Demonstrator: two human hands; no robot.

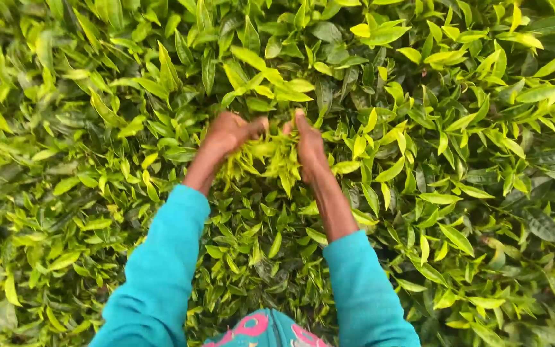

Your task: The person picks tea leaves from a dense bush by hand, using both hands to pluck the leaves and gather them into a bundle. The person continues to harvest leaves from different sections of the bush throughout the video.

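Note:
Both my arms, in teal sleeves, reach forward over a dense bush of green leaves (457,128). My left hand (229,132) and my right hand (308,144) are close together at the centre of the head view. A bunch of light green plucked leaves (270,159) hangs between them, with both hands closed on it. The fingers of each hand curl inward toward the bunch. Parts of the fingers are hidden by the leaves.
Leafy bush tops fill the whole view on every side, darker leaves (541,222) low down and brighter young shoots (367,29) above. A patch of patterned teal and pink cloth (264,328) shows at the bottom edge.

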